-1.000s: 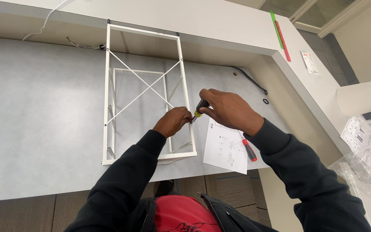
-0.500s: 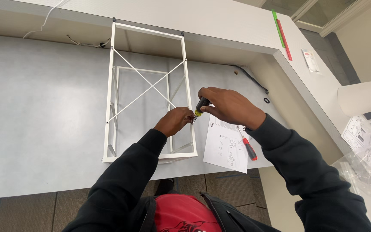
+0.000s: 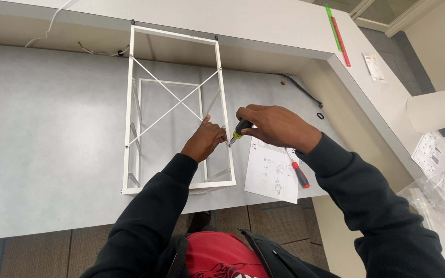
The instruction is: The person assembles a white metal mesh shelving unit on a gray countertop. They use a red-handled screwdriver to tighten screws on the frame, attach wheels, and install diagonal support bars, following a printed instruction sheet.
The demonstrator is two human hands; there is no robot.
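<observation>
Grey desk [image 3: 52, 128], left hand [image 3: 205, 144] pinching white frame [image 3: 222, 92], right hand [image 3: 274, 126] gripping screwdriver [image 3: 239, 131]

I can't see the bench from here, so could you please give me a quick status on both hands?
Right hand grips screwdriver, tip at white frame. Left hand steadies that rail. Instruction sheet and red-handled tool lie beside.

We see a white metal frame [image 3: 175, 108] lying flat on the grey desk, crossed by two thin diagonal braces. A black-handled screwdriver [image 3: 239, 130] with a yellow collar tilts, tip against the frame's right rail.
</observation>
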